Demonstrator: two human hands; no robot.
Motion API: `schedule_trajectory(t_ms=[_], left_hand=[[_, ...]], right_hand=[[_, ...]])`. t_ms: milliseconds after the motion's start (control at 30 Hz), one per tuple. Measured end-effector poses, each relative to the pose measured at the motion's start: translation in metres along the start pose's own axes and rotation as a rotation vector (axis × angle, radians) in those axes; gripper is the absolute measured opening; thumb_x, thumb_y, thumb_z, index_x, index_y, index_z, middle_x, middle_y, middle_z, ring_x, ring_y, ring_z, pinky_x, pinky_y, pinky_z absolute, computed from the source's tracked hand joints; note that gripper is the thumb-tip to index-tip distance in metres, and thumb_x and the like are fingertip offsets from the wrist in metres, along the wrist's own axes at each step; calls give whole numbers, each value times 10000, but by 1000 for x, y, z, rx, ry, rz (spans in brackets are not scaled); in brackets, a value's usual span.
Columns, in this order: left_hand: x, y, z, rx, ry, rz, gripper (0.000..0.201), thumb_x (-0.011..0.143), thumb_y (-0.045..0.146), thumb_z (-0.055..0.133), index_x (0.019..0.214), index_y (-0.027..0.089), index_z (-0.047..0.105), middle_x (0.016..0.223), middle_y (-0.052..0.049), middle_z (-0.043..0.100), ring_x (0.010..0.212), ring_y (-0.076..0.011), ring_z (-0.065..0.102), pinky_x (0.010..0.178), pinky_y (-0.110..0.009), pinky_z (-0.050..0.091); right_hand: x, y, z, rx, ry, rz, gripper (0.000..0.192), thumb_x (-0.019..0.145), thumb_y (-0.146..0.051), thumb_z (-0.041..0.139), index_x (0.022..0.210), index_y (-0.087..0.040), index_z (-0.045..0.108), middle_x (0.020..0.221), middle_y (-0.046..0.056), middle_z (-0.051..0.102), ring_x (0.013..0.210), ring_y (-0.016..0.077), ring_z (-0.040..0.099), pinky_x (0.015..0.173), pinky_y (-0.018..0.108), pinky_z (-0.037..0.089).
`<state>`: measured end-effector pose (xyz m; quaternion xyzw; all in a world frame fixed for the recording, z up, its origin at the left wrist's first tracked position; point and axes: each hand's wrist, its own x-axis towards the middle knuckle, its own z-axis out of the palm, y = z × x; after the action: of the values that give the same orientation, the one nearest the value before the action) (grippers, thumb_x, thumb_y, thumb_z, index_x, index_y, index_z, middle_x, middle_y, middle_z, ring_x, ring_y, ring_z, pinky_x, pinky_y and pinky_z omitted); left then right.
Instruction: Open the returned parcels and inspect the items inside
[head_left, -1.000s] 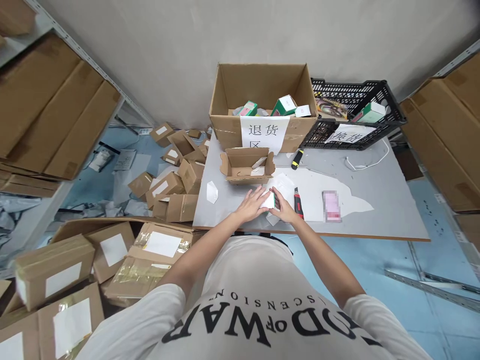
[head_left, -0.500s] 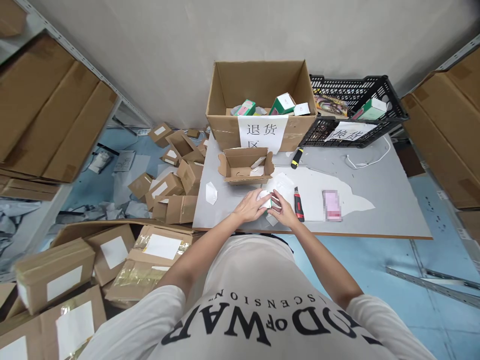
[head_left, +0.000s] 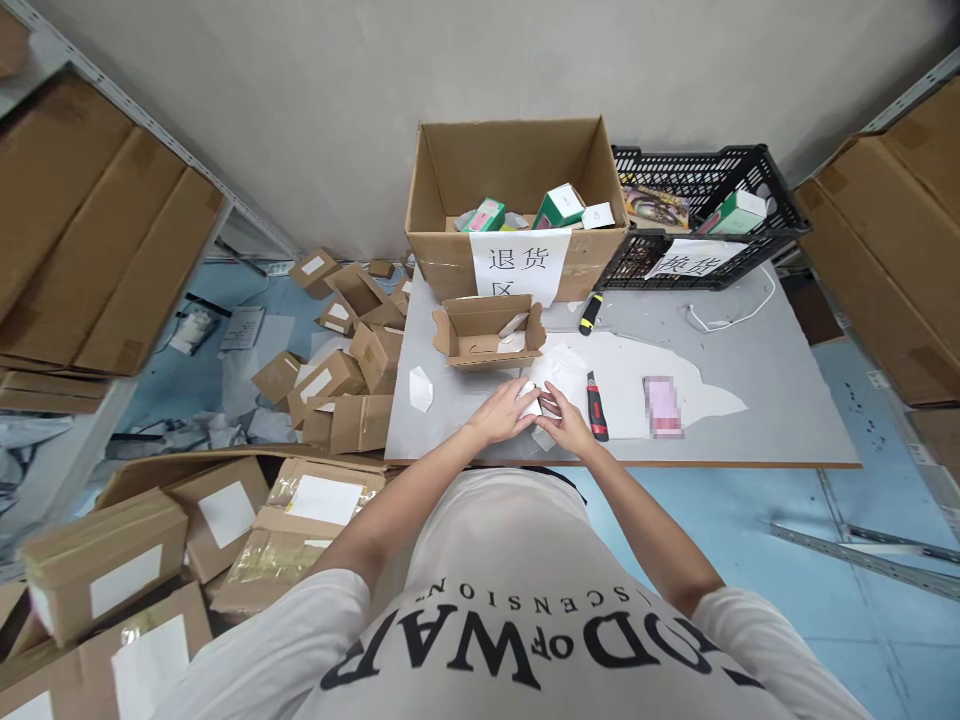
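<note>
Watching from far off, I see my left hand [head_left: 496, 412] gripping a small white thing [head_left: 529, 401], partly hidden by fingers. My right hand [head_left: 568, 421] bends around its other side; I can't tell if it grips. Just past my grip sits an open brown box [head_left: 491, 361]. A red-and-black knife [head_left: 596, 407] lies right of it.

Grey table [head_left: 780, 395] with small open carton [head_left: 484, 315], crate [head_left: 766, 250], red cutter [head_left: 597, 410].

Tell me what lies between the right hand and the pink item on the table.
The red-and-black cutter lies between the right hand and the pink item, in the head view.
</note>
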<state>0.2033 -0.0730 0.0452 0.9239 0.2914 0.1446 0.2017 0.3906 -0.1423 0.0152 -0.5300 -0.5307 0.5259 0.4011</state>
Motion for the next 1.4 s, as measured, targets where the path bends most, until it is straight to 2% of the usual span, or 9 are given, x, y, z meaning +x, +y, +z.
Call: schedule_trajectory(t_ms=[200, 333, 433, 567, 700, 833, 933, 1200, 1400], left_hand=[[3, 1, 2, 22, -89, -33, 546, 902, 425, 469, 1393, 207, 374, 1479, -183, 321, 1347, -369, 321, 1037, -555, 319], [2, -7, 6, -63, -126, -10, 728, 879, 431, 515, 1472, 187, 171, 1523, -184, 233, 1402, -354, 215, 1071, -549, 293], [3, -20, 10, -184, -118, 61, 958, 823, 400, 606, 1485, 142, -37, 1537, -220, 142, 1422, -322, 159, 1106, -488, 287], [4, -31, 12, -280, -67, 120, 1125, 753, 373, 689, 1470, 150, -148, 1551, -213, -26, 1433, -313, 58, 1127, -482, 264], [-3, -28, 10, -311, 47, 3, 1169, 696, 386, 748, 1481, 148, -84, 1547, -220, -61, 1430, -325, 35, 1108, -467, 305], [-23, -18, 14, -321, 128, -249, 940, 726, 312, 730, 1467, 219, 159, 1522, -156, 251, 1388, -286, 286, 1095, -447, 343], [-34, -14, 18, -371, 117, -325, 770, 748, 265, 703, 1406, 217, 305, 1435, -120, 426, 1303, -265, 438, 1060, -438, 394], [-35, -28, -3, -304, 33, -303, 829, 719, 418, 706, 1417, 201, 315, 1390, -119, 483, 1258, -285, 483, 1035, -441, 415], [-36, -43, -33, -78, 154, -163, 778, 716, 579, 649, 1335, 155, 443, 1407, -169, 451, 1332, -309, 386, 1104, -491, 293]], right_hand=[[-3, 1, -4, -71, -8, -18, 805, 804, -427, 626, 1472, -308, 193, 1438, 139, 400, 1274, 278, 467, 934, 486, 497], [0, -12, -14, -356, -43, -158, 737, 785, -422, 647, 1425, -260, 319, 1488, 145, 317, 1359, 287, 338, 1015, 497, 418], [9, -28, -25, -565, -133, -245, 605, 762, -402, 680, 1298, -220, 467, 1499, 147, 292, 1382, 280, 291, 1085, 492, 324], [30, -43, -32, -745, -319, -308, 538, 704, -366, 742, 1168, -189, 536, 1475, 160, 314, 1375, 287, 300, 1066, 443, 347], [43, -44, -29, -854, -371, -313, 506, 694, -274, 737, 1145, -186, 525, 1379, 165, 411, 1245, 292, 463, 962, 430, 440], [40, -35, -23, -829, -330, -370, 497, 709, -269, 706, 1155, -191, 503, 1312, 162, 432, 1136, 277, 530, 901, 416, 476], [36, -28, -18, -803, -291, -407, 477, 707, -250, 687, 1146, -199, 507, 1286, 148, 435, 1098, 262, 543, 891, 397, 481], [38, -26, -22, -787, -175, -381, 413, 657, -216, 678, 1051, -231, 558, 1194, 101, 506, 1017, 236, 576, 842, 364, 499], [39, -78, -52, -707, -60, -403, 380, 642, -245, 707, 999, -214, 582, 1113, 103, 553, 956, 231, 593, 760, 344, 522]])
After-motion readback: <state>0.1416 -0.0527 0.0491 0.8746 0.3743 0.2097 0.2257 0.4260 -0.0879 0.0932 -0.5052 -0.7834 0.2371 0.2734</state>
